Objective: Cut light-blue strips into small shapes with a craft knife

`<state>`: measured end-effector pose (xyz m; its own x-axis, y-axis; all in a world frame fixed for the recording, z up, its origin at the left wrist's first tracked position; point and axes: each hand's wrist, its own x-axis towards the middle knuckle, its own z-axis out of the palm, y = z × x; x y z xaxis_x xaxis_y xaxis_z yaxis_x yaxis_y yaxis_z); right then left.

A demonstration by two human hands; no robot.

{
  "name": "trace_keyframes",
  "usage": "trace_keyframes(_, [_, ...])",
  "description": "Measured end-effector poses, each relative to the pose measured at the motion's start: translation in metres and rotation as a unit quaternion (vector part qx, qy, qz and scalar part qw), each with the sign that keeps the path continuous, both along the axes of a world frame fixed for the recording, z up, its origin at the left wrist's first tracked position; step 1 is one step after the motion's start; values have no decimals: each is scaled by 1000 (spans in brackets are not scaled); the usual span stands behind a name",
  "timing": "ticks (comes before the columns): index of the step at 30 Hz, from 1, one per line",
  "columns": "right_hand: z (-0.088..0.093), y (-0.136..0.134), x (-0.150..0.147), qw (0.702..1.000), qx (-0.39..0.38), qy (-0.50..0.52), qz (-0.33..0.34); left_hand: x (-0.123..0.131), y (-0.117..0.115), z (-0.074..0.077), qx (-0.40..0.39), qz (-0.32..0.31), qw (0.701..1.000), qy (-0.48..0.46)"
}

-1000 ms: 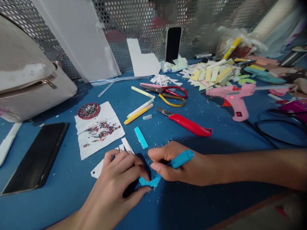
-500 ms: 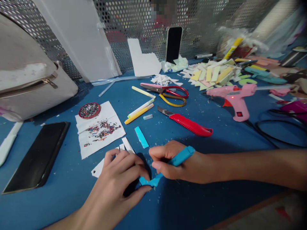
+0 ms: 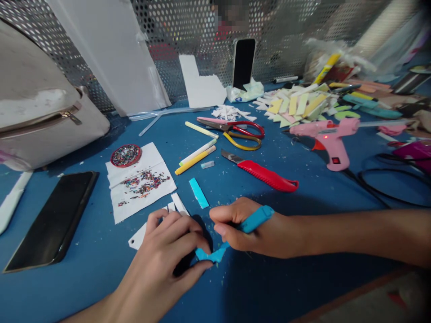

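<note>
My left hand (image 3: 164, 253) presses down on a small blue foam piece (image 3: 210, 255) on the blue table, fingers curled over it. My right hand (image 3: 249, 229) grips a blue-handled cutter (image 3: 255, 219) like a pen, its tip down at the foam piece between the two hands. A loose blue foam strip (image 3: 198, 193) lies just beyond my fingers, beside white paper scraps (image 3: 177, 204).
A red utility knife (image 3: 266, 174), scissors (image 3: 235, 130), pastel sticks (image 3: 195, 158), and a pink glue gun (image 3: 328, 134) with its black cable lie beyond. A glitter-strewn paper (image 3: 139, 184), red lid (image 3: 125, 155), black phone (image 3: 54, 220) and bag (image 3: 40, 116) sit left. Foam scraps (image 3: 296, 105) pile at back right.
Almost nothing differs; my right hand with the cutter has shifted very slightly over the blue foam piece, while my left hand stays pressed on it.
</note>
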<state>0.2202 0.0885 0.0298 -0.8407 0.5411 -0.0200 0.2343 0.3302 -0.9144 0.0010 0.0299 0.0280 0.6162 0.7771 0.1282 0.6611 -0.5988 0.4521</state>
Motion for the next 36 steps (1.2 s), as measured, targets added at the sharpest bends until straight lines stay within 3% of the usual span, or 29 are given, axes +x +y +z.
trace_keyframes(36, [-3, 2, 2, 999, -42, 19, 9, -1, 1, 1, -3, 4, 1000, 2])
